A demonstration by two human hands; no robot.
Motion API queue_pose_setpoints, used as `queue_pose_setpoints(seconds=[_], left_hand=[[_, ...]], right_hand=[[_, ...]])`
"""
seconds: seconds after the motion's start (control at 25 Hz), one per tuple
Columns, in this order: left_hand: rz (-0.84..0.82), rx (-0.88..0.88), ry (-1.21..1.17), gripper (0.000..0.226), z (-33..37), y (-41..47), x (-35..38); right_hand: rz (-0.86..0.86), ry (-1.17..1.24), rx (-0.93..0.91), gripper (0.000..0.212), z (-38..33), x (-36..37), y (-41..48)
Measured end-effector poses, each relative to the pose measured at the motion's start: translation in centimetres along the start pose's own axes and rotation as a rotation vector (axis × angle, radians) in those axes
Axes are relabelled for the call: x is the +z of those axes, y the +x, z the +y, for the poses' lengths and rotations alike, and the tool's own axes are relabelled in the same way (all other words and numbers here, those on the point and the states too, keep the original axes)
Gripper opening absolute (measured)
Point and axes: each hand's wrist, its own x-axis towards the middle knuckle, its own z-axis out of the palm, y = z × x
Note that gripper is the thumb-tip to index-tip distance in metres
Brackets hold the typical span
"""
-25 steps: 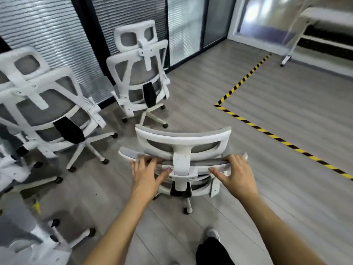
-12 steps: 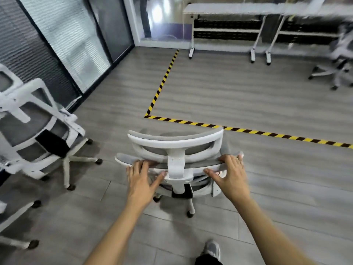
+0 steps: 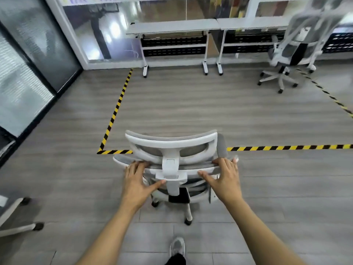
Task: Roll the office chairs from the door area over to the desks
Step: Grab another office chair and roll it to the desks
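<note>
Head view, and it's the left hand first: fingers laid nearly straight over the top rim of the backrest, thumb splayed wide against the rear frame, pressing rather than clenching. The right hand mirrors it on the other side of the spine, fingers flat on the rim, thumb out. Between them, close in at 12 o'clock, the office chair stands upright on its castors, back toward the person, right at the hazard tape crossing the floor. One shoe shows at 6 o'clock. Farther out, the desks line the far wall at 12, well apart from the chair, and a parked chair sits by them at 2 o'clock. A chair base pokes in at 8, with a glass partition at 10. My read: this is mid-transit, the push across the room. The next move calls for an even shove from both palms over the tape, then slowing and steering the seat toward a desk without clipping its legs.
</note>
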Motion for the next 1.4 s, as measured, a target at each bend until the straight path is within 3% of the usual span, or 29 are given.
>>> queue_pose_setpoints(seconds=[0.16,0.6,0.76,1.08,1.24,1.4], left_hand=[[-0.027,0.095,-0.037,0.071,2.8,13.2,7.1],[-0.14,0.189,0.009,0.077,14.7,47.5,26.7],[-0.114,0.196,0.123,0.076,20.0,61.2,34.9],[-0.146,0.152,0.094,0.083,29.2,87.8,48.4],[-0.132,0.118,0.079,0.091,31.6,100.7,54.8],[-0.087,0.163,0.082,0.083,32.5,113.4,60.9]], right_hand=[[0.073,-0.036,0.023,0.057,6.5,0.2,10.9],[0.069,-0.023,0.216,0.054,23.9,-3.6,43.4],[0.075,0.003,0.196,0.05,32.3,-4.6,57.7],[-0.007,-0.119,0.17,0.055,46.1,-5.1,87.6],[0.02,-0.133,0.144,0.051,51.2,-3.6,101.1],[0.058,-0.109,0.148,0.049,55.5,-1.9,113.8]])
